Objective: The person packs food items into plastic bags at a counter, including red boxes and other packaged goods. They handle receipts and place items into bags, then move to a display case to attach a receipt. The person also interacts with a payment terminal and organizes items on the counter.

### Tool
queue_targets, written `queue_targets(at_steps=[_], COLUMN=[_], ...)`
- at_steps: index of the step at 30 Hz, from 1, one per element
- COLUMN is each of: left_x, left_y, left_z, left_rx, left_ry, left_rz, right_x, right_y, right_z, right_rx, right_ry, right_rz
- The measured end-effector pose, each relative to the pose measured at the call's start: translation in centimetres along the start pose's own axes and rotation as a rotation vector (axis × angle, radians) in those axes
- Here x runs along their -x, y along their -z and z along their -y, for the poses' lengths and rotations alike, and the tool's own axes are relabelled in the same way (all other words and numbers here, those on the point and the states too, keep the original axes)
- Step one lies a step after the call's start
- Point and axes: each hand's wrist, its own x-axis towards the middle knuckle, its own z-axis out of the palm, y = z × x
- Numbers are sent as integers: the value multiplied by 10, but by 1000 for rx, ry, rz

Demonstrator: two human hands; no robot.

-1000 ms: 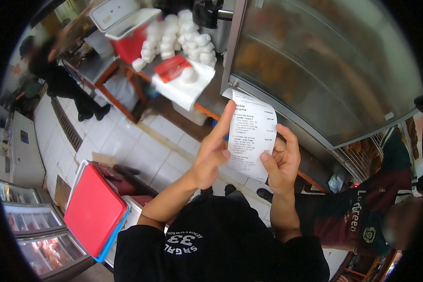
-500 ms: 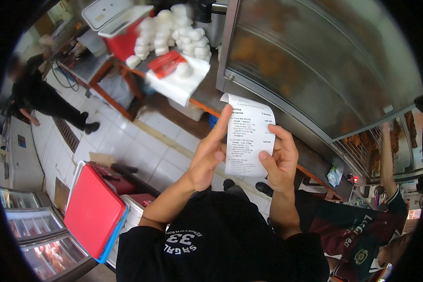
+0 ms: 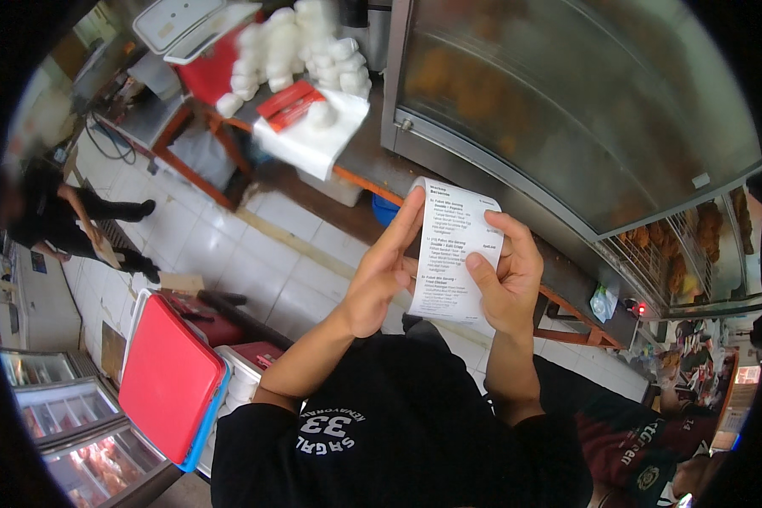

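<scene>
A long white paper receipt [image 3: 453,262], covered in small dark print, is held up in front of my chest between both hands. My left hand [image 3: 379,284] grips its left edge, with the index finger stretched along that edge and the other fingers partly behind the paper. At the right edge, my right hand [image 3: 510,275] pinches the receipt, thumb on the printed face and fingers bent around the side. The receipt's top end curls backward, so its uppermost part is hidden.
A glass-fronted cabinet [image 3: 567,110] with fried food stands ahead right. White foam boxes [image 3: 339,68], a white sheet [image 3: 305,148] and a red cooler [image 3: 207,72] sit on the far counter. Red lid [image 3: 173,377] lies lower left. One person [image 3: 51,203] stands left, another [image 3: 643,449] at lower right.
The receipt's top has curled further back, showing more of its lower print. The right-hand person's arm has left the cabinet. The left-hand person has shifted nearer.
</scene>
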Motion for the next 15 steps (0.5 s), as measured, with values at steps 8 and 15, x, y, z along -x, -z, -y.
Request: queue_targets(at_steps=[8, 15], left_x=[17, 23], left_y=[2, 24], left_z=[19, 42], left_rx=[53, -7], left_ry=[31, -129], left_rz=[18, -101], right_x=[-1, -1], right_y=[10, 10], right_z=[-1, -3], right_rx=[24, 25], right_ry=[29, 59], right_rz=[-30, -42])
